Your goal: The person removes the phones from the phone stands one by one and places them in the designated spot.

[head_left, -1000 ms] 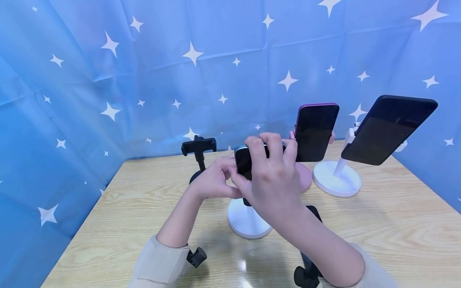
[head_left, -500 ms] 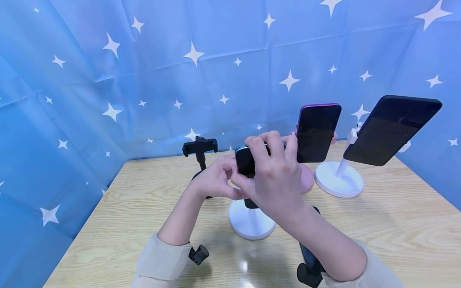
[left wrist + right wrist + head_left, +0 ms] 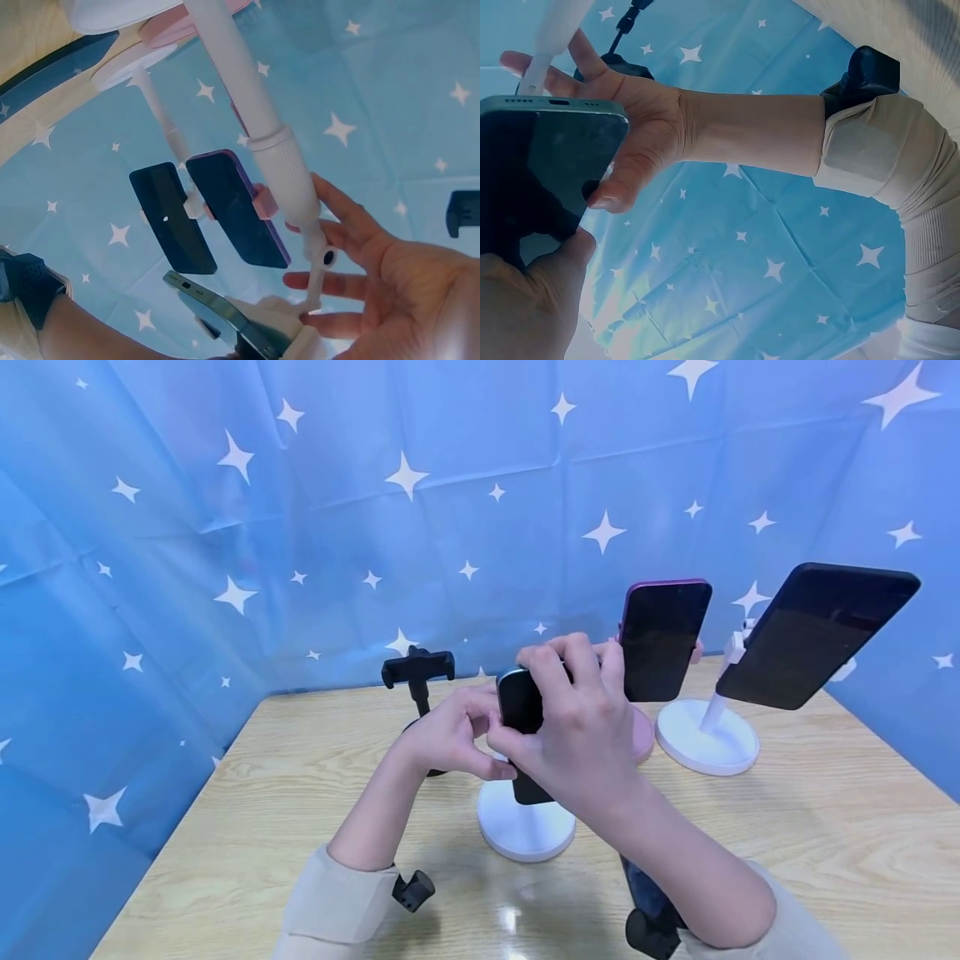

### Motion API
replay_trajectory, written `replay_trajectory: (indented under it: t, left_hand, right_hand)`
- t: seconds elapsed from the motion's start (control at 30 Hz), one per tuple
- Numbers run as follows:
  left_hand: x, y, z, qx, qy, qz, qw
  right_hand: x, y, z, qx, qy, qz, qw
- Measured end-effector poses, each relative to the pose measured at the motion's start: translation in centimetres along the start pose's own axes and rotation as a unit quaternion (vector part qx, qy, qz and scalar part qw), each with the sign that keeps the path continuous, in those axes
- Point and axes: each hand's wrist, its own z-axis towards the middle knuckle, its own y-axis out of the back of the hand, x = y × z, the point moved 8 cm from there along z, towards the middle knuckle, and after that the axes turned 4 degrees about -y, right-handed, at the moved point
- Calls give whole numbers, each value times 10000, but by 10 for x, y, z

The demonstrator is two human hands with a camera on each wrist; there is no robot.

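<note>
The black-screened phone (image 3: 519,700) is up at the head of the white stand (image 3: 527,833), the right hand's (image 3: 588,727) grip clamped on it — the left hand's (image 3: 450,735) fingers are spread apart beside the stand's neck. Beyond — a purple-edged phone (image 3: 666,643) and a black holder (image 3: 418,668).

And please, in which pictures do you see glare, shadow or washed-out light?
Head view: bright glare on the table, in front of the near white stand, with soft shadow around it; left wrist: pale haze over the left hand at lower right, a white glint on the black phone; right wrist: backdrop washed out at lower left, dark reflections in the held phone.
</note>
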Motion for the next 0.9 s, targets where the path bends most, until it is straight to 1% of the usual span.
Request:
replay_trajectory:
  t: [0.13, 0.23, 0.33, 0.5, 0.73, 0.9]
  left_hand:
    - [2, 0, -1, 7, 93, -3, 10000]
    - [2, 0, -1, 13, 112, -111, 9999]
    - [1, -1, 0, 76, 10, -138, 9999]
    - [0, 1, 1, 126, -162, -7, 9998]
    - [-1, 0, 2, 147, -239, -315, 9991]
    - [-1, -1, 2, 194, -280, -357, 9988]
  right_hand:
    - [0, 1, -1, 23, 18, 61, 10000]
    - [0, 2, -1, 4, 36, 76, 10000]
    - [0, 3, -1, 5, 13, 109, 9999]
    - [-1, 2, -2, 80, -22, 166, 9998]
    - [0, 3, -2, 60, 17, 186, 9998]
    - [0, 3, -3, 66, 12, 205, 9998]
